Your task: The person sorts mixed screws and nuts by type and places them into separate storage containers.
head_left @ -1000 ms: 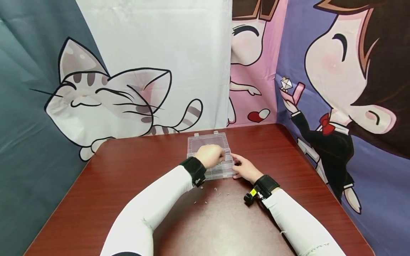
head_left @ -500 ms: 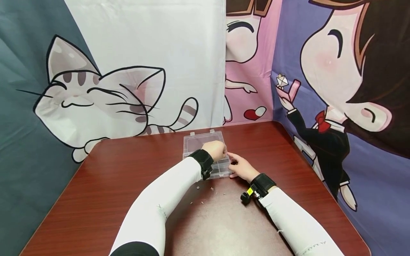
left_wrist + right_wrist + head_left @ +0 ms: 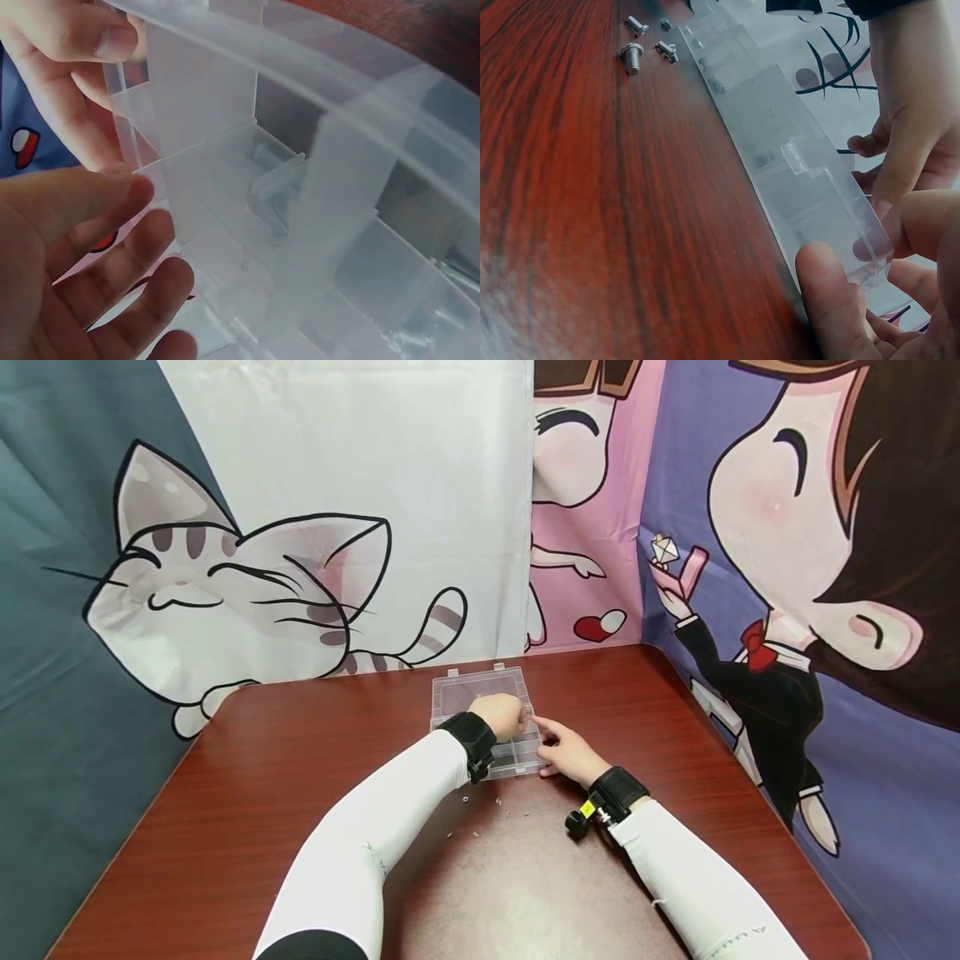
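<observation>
A clear plastic compartment box lies on the table with its lid folded back away from me. My left hand is over the box's right-hand compartments, crossing in front of the lid. In the left wrist view the left hand's thumb tip meets the index finger beside a divider wall, the other fingers loosely bent; I cannot tell whether anything small is between them. My right hand grips the box's right end, thumb at the front corner and fingers along the side. Small metal pieces show inside a compartment.
Several small screws lie loose on the brown wooden table in front of the box. A small ring-shaped piece sits nearest the left wrist. A printed cloth backdrop hangs behind and beside the table.
The left hand has shifted right over the box, toward the right hand, and uncovered more of the lid. The right hand keeps its grip on the box's right end.
</observation>
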`<state>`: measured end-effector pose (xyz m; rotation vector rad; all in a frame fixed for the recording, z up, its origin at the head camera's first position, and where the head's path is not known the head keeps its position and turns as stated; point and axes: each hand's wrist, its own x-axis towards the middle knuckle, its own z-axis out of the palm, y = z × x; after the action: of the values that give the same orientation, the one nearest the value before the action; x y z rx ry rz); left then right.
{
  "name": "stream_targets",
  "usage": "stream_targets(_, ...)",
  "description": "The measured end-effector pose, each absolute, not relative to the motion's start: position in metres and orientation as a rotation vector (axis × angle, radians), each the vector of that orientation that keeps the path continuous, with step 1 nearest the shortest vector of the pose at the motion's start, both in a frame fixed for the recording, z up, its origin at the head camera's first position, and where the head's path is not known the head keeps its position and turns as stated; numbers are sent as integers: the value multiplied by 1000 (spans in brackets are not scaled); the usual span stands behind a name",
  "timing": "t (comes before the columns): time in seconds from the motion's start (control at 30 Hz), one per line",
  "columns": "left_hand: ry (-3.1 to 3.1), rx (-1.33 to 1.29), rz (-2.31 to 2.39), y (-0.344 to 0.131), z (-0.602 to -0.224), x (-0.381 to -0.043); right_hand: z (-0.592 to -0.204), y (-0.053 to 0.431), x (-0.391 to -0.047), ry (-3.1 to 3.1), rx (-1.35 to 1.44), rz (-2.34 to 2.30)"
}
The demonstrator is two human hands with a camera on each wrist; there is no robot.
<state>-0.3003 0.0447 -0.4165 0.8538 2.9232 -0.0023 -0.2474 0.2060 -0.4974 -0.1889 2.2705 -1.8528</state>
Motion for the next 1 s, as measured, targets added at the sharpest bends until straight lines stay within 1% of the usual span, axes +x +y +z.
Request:
stream_targets(0.2,2950,936,38,30,-410,-281,-497,205,-248,2264,-191,-1870)
stream_targets(0.47,3021,1070,84,-7,-408,-237,-498,204,-246,2265,-182,-1843)
stream_targets(0.8,3126,1015,127,-68,-415,-190,-497,205,-248,2297,-205,-1813)
stream_targets(1.0,3171,1015,194,-91,-421,-175,-496,204,-245,2313,-186,-1798)
